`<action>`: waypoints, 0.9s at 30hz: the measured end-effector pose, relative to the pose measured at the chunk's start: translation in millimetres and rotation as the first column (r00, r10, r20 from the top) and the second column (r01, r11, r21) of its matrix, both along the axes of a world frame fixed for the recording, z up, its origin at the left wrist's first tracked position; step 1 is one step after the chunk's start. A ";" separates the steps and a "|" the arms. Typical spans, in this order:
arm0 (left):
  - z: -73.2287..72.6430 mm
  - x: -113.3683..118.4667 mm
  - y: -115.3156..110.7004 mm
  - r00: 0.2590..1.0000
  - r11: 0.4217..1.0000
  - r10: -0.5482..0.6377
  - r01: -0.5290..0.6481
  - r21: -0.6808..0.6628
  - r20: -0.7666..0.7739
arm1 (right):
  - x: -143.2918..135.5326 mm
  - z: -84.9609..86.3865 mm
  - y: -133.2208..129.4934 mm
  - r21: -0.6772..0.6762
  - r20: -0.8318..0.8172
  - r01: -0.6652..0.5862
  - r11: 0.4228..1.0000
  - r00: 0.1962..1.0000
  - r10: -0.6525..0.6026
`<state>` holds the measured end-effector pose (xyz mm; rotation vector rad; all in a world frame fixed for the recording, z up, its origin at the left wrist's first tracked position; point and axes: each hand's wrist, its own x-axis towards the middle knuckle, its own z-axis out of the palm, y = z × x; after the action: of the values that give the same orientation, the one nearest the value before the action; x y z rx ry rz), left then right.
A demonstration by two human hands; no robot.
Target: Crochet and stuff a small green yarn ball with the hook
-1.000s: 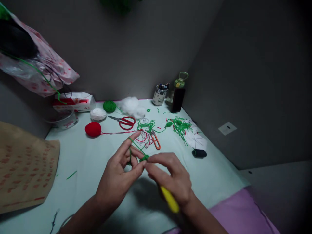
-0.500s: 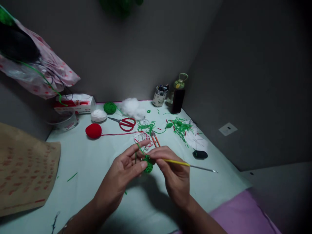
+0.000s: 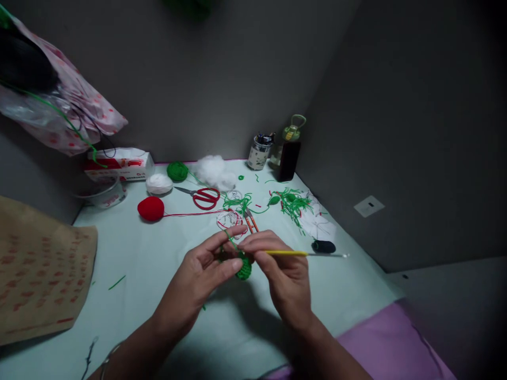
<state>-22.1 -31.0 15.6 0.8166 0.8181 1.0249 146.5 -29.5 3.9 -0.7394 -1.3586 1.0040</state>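
Note:
A small green crochet piece (image 3: 244, 268) is pinched between the thumb and fingers of my left hand (image 3: 206, 272). Green yarn (image 3: 231, 240) runs from it over my raised left index finger. My right hand (image 3: 283, 274) grips a crochet hook (image 3: 287, 253) with a yellow handle, its metal shaft pointing out to the right. The hook's working end is hidden by my fingers at the top of the green piece. Both hands meet above the table, just in front of orange-handled snips (image 3: 251, 221).
Red-handled scissors (image 3: 206, 198), red yarn (image 3: 151, 209), white yarn (image 3: 159, 183) and green yarn (image 3: 177, 171) lie behind my hands, near white stuffing (image 3: 216, 172). Green scraps (image 3: 295, 206) lie right. A phone (image 3: 289, 161) stands before a bottle (image 3: 293, 132). Brown paper (image 3: 43, 272) is at left.
The hook has tilted, its far end rising to near level. The green piece has turned slightly and shows more to the right of my left thumb. The view has shifted a little.

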 end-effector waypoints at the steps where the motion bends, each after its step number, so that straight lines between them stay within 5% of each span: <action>1: -1.0 0.2 -0.6 0.999 1.000 -0.001 0.003 0.024 -0.052 | -0.8 -1.1 0.2 -0.006 0.009 0.003 1.000 1.000 -0.003; 7: -0.6 -1.9 -3.9 0.991 0.997 -0.049 0.056 0.056 -0.121 | 1.2 -7.7 4.5 -0.188 -0.243 -0.128 0.974 0.967 0.080; 12: -1.2 -3.6 -3.6 0.981 0.996 0.000 0.017 0.088 -0.191 | 2.5 -3.9 6.5 -0.207 -0.300 -0.181 0.962 0.947 0.114; 19: 0.2 -3.5 -4.1 0.960 0.991 0.039 -0.003 0.131 -0.278 | 8.7 -4.6 4.9 -0.102 -0.191 -0.198 0.975 0.966 0.176; 27: 5.0 0.4 -1.6 0.904 0.974 0.127 -0.037 0.223 -0.407 | 15.5 2.8 -1.7 0.083 0.103 -0.089 0.993 0.991 0.080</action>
<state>-21.7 -32.7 20.5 1.2203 1.1305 1.0368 162.0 -31.2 6.7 -0.6780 -1.5220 0.9780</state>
